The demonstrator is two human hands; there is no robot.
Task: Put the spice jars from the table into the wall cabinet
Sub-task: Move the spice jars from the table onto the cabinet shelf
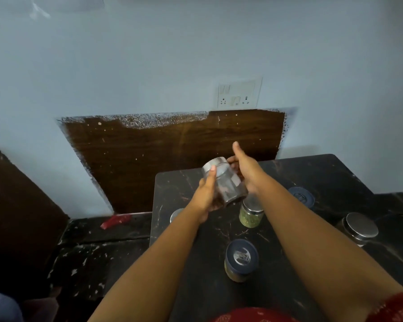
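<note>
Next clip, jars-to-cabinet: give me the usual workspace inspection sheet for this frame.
Surface: dark marbled table, set against a pale blue wall.
Job's things: steel-lidded glass jar lifted and tilted between both hands; green-spice jar, two blue-lidded jars and a steel-lidded jar stand on the table; another lid peeks out behind the left wrist.
Clutter: red object on the lower counter at left.
Grip: left hand and right hand both hold the lifted jar.
Cables: nothing seen.
Surroundings: switch-and-socket plate, brown wooden panel; wall cabinet not in view.
</note>
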